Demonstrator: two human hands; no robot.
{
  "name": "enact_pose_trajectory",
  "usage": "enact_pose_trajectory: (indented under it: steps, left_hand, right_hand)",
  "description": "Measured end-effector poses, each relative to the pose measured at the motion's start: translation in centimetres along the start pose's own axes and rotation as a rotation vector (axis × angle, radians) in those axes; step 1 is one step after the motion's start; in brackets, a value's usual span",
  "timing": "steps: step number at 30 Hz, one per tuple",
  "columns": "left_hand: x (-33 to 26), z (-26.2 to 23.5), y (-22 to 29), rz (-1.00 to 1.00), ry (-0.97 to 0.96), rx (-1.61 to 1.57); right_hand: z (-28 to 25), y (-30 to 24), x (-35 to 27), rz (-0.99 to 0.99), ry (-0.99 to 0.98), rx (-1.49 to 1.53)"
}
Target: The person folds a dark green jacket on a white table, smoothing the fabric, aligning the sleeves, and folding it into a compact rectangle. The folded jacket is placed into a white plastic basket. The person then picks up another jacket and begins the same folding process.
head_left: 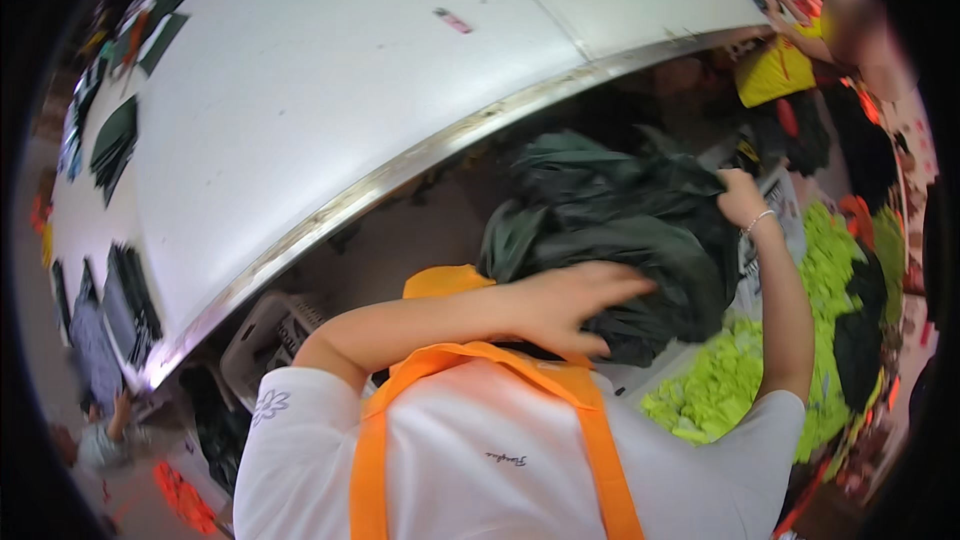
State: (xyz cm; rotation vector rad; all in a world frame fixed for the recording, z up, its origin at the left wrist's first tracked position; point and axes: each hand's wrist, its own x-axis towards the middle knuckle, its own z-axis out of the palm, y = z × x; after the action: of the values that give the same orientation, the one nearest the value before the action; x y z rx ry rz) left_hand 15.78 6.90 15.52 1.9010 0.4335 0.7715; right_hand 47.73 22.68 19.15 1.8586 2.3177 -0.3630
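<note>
A large crumpled bundle of dark green cloth lies in front of my body, beside the white table. My left hand reaches across to the right, over the near side of the bundle. Its fingers are stretched out with the thumb apart, slightly blurred. At the bundle's right edge my right hand is closed, its fingers bent round the dark cloth; the fingertips are partly hidden. Just beyond and below that hand show a white printed bag and a heap of bright yellow-green cloth pieces.
The white table has a raised metal edge curving across the view. A small pink item and stacks of dark cloth lie on it. A white plastic basket stands at left. Other people work at far right and lower left.
</note>
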Motion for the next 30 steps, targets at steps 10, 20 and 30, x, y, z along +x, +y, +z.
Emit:
enact_pose_trajectory:
  steps: [10, 20, 30]
  left_hand:
    - [6.1, -6.7, -11.3, -0.452, -0.262, 0.548]
    - [13.5, 11.2, -18.7, -0.384, 0.190, 0.102]
    - [7.8, -4.7, -12.1, -0.086, 0.737, 0.059]
  right_hand:
    - [-15.3, -12.1, -17.8, -0.572, 0.738, -0.603]
    - [-15.8, -23.6, -28.8, -0.662, 0.164, -0.448]
    - [-27.8, 0.5, -34.0, 0.219, 1.019, -0.762]
